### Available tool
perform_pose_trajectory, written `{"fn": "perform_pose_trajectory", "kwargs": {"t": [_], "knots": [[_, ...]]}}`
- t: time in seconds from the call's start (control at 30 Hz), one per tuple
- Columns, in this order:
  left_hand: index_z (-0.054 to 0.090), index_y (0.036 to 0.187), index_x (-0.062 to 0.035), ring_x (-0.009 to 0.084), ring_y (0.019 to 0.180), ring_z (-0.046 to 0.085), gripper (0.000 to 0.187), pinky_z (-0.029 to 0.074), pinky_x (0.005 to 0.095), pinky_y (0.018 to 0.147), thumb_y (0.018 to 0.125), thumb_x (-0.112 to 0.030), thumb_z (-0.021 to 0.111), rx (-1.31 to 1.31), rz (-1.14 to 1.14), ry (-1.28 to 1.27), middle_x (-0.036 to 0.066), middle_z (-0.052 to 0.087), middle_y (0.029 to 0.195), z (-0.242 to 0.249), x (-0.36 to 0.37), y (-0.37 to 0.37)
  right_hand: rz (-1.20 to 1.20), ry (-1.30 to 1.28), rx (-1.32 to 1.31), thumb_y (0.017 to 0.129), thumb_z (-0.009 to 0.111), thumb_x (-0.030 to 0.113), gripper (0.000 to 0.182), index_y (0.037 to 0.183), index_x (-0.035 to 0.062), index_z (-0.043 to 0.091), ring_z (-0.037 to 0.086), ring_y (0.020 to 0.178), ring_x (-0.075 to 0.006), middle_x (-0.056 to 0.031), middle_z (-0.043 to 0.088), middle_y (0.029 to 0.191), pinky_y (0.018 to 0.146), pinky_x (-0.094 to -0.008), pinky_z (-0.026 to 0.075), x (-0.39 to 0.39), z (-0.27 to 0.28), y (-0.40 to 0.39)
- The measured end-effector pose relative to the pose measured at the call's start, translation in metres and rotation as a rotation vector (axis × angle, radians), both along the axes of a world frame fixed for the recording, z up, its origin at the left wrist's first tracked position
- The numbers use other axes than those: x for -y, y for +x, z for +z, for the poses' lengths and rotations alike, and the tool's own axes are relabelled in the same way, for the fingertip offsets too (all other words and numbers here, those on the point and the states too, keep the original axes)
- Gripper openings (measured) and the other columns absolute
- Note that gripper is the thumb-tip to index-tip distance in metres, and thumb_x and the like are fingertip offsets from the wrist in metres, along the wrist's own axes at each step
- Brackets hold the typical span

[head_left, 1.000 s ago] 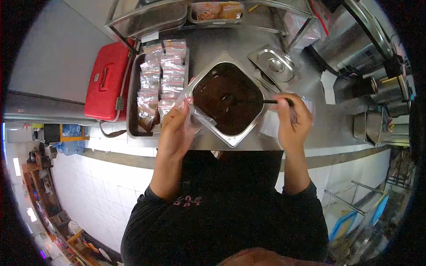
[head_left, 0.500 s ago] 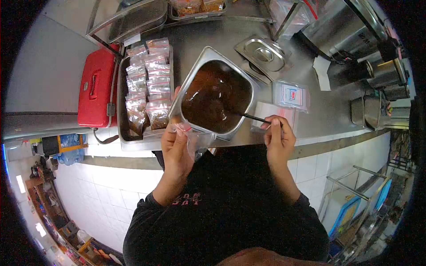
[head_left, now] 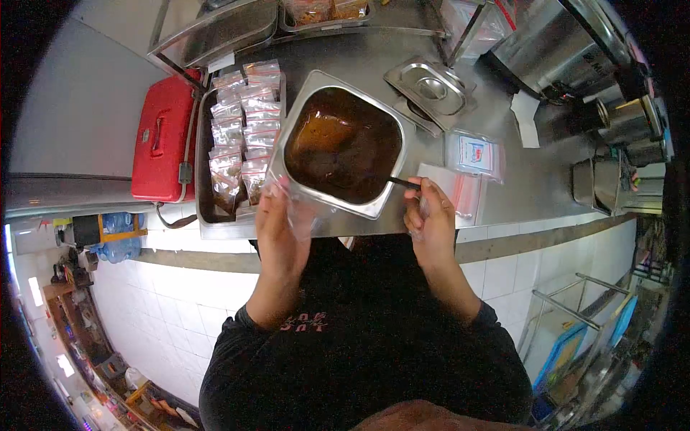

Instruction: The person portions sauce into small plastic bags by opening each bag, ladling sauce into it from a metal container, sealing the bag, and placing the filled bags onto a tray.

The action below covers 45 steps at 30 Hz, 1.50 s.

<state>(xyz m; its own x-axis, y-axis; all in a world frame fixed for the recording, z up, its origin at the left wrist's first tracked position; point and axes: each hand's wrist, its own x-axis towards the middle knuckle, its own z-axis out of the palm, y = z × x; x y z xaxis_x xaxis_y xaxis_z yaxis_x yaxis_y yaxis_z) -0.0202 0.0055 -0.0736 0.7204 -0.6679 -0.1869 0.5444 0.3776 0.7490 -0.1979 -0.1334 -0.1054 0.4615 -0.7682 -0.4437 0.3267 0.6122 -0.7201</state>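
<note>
A square steel pan [head_left: 399,147] of dark brown sauce [head_left: 345,144] sits in front of me at the counter's near edge. My right hand [head_left: 433,215] grips a thin black handle [head_left: 406,184] at the pan's right corner; its far end is hidden in the sauce. In my left hand [head_left: 277,226] is a small clear zip bag [head_left: 303,215], pinched near its top by the pan's lower left corner. Whether the bag holds anything, I cannot make out. Left of the pan, a steel tray [head_left: 204,161] carries two rows of filled zip bags [head_left: 244,129].
A red case [head_left: 162,136] stands left of the tray. Steel lids [head_left: 431,90] lie behind the pan on the right. A pack of clear bags [head_left: 473,154] and loose bags [head_left: 460,190] are on the counter [head_left: 532,187]. Metal pots [head_left: 553,57] stand at the back right.
My right hand has moved left and slightly down, with less of the handle showing over the pan. The pan has shifted slightly left. My left hand has drawn slightly left, still with the zip bag.
</note>
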Motion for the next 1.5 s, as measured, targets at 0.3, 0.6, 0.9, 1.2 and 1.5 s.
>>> {"fn": "perform_pose_trajectory", "kwargs": {"t": [0.3,0.6,0.9,1.2,1.5], "knots": [[0.053,0.135,-0.0030,0.0283,0.134,0.049,0.038,0.042,0.0465,0.111,0.106,-0.028,0.052,-0.014,0.007,0.079,0.012,0.052,0.145,-0.001,0.002,0.044,-0.089,-0.123,0.119,0.104,0.056,0.027,0.028,0.113,0.0024,0.066,0.039,0.046,-0.0049,-0.0057,0.069,0.088,0.041,-0.0213,0.028,0.023,0.024,0.019],[0.057,0.122,0.0010,0.0265,0.130,0.056,0.023,0.042,0.0390,0.110,0.105,-0.013,0.052,0.760,0.363,0.234,0.016,0.062,0.133,0.012,0.005,0.040,-0.158,-0.276,0.137,0.103,0.056,0.026,0.029,0.111,-0.0005,0.065,0.039,0.045,-0.0056,-0.0107,0.071,0.087,0.040,-0.0218,0.028,0.029,0.052,0.026],[0.064,0.114,-0.0042,0.0191,0.098,0.071,0.037,0.034,0.0521,0.117,0.080,0.001,0.078,1.185,0.370,0.237,0.008,0.075,0.107,0.000,0.032,0.063,-0.213,-0.310,0.127,0.103,0.055,0.028,0.032,0.112,-0.0014,0.063,0.039,0.045,-0.0072,-0.0118,0.070,0.086,0.041,-0.0232,0.028,0.028,0.058,0.022],[0.068,0.108,-0.0022,0.0180,0.099,0.070,0.038,0.054,0.0313,0.088,0.074,-0.001,0.085,1.372,0.348,0.346,0.008,0.075,0.108,0.018,0.042,0.059,-0.273,-0.406,0.127,0.104,0.052,0.027,0.030,0.111,0.0000,0.062,0.038,0.044,-0.0074,-0.0086,0.067,0.084,0.039,-0.0230,0.028,0.030,0.078,0.024],[0.060,0.124,-0.0012,0.0157,0.101,0.070,0.059,0.050,0.0327,0.096,0.072,-0.005,0.088,1.112,0.291,0.343,0.011,0.076,0.104,0.023,0.059,0.053,-0.297,-0.617,0.101,0.105,0.052,0.028,0.029,0.110,0.0013,0.060,0.037,0.045,-0.0071,-0.0085,0.064,0.084,0.040,-0.0213,0.027,0.018,0.123,0.038]]}}
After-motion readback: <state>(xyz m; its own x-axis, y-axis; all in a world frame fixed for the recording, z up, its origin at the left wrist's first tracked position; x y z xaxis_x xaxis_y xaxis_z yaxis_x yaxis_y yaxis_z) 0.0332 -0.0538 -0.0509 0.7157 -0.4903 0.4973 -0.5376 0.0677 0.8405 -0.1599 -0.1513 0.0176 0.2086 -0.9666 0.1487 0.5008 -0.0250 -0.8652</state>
